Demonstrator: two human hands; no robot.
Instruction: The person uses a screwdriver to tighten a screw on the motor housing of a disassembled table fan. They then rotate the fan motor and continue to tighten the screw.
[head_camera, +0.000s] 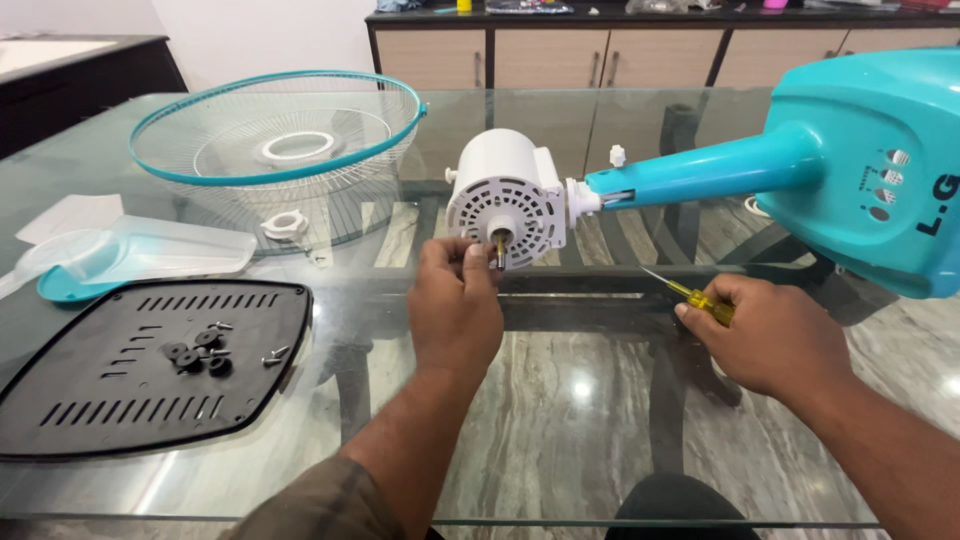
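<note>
**Fan motor on glass: small parts and a loose grip are the weak spots**

We've got the white round plastic fan motor housing (506, 197) lying on its side on the clear glass table top (560, 400), joined to the teal plastic fan stand w/ its control head (860, 170) at right. Our left hand (455, 300) is up at the housing's front face, thumb & fingers pinched together on the short brass-coloured shaft (499, 243) at its centre. Our right hand (775, 335) rests closed around a yellow-handled screwdriver (700, 298), tip pointing up-left, apart from the motor.

Risks as we judge them:
- The stand is propped on its side w/ the heavy head at the edge of view; pushing on the shaft could roll the housing or skid it on glass.
- Screwdriver tip is bare & near the glass; a slip could scratch or chip it.
- Loose screws & black washers (200, 350) sit on the black vented plastic base plate (80, 380) at left; a bump could scatter them off the table.
- The teal-rimmed wire fan guard (280, 130) & the translucent blade (150, 250) lie behind, near enough for an elbow to catch.
</note>
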